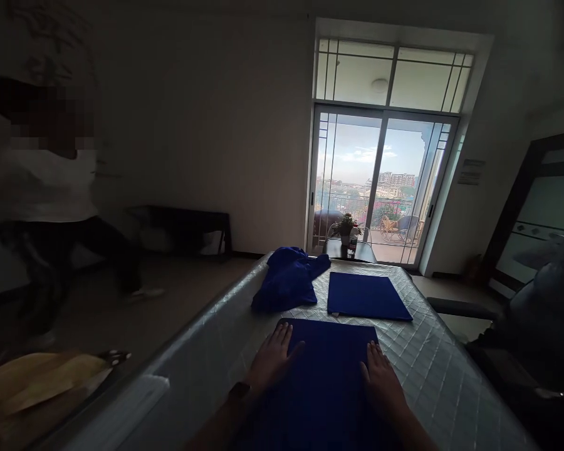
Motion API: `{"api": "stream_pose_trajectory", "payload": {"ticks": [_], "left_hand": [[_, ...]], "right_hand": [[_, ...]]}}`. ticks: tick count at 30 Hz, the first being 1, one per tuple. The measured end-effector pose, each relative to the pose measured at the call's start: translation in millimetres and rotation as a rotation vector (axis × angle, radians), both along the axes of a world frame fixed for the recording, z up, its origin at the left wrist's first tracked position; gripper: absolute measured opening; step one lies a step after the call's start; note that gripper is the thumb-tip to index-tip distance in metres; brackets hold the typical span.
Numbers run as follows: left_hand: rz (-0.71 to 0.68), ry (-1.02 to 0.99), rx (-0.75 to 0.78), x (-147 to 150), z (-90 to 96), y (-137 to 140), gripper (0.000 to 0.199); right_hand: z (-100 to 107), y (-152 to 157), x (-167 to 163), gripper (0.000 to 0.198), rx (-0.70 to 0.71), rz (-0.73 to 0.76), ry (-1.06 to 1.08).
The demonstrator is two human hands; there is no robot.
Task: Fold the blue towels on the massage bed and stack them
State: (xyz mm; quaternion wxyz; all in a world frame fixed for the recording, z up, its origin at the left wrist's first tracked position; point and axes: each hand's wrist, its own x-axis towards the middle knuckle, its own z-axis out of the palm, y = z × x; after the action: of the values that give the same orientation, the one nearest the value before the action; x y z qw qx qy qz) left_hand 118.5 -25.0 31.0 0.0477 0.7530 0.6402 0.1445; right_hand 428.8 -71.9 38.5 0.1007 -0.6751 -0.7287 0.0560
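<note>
A flat blue cloth (329,388) lies in front of me on a quilted, silvery mattress (432,363). My left hand (276,354) rests on its left edge, fingers stretched forward and thumb apart. On the right edge lies my right hand (380,376), also flat with the thumb out. Just beyond, to the right, is a second blue cloth (369,295), a neat flat rectangle with a small white tag at its near left corner. A crumpled blue cloth (286,282), perhaps a garment, sits in a heap at the far left.
A person (51,188) in a white top is at the left, blurred. Past the mattress stands a small dark table (350,252) with a potted plant (345,227), before a sliding glass door (380,181). Dark seating (540,319) is at right; yellowish material (42,382) lies lower left.
</note>
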Motion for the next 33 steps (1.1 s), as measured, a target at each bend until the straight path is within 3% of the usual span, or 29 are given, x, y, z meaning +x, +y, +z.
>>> {"api": "stream_pose_trajectory", "payload": {"ticks": [5,12,15,17,20,24,33], "left_hand": [[-0.038,0.025,0.065,22,5.9,-7,0.079],[-0.46,-0.025,0.078,132,15.6,-36,0.066],[-0.498,-0.077,0.079,161,10.6,-40,0.063],[-0.484,-0.093,0.056,164,5.2,-41,0.062],[-0.456,-0.081,0.032,148,-0.4,-42,0.063],[-0.391,-0.04,0.015,106,1.0,-44,0.068],[-0.065,-0.043,-0.037,-6,3.2,-57,0.077]], "right_hand": [[-1,-1,-1,0.065,0.012,0.0,-0.002],[-7,-2,2,0.06,0.055,0.051,-0.046],[-9,-2,5,0.057,0.062,0.108,-0.088],[-10,-2,6,0.056,0.057,0.133,-0.093],[-9,-1,4,0.057,0.048,0.086,-0.053],[-8,0,2,0.064,0.048,0.01,-0.015],[-11,3,4,0.065,0.06,0.034,-0.032]]}}
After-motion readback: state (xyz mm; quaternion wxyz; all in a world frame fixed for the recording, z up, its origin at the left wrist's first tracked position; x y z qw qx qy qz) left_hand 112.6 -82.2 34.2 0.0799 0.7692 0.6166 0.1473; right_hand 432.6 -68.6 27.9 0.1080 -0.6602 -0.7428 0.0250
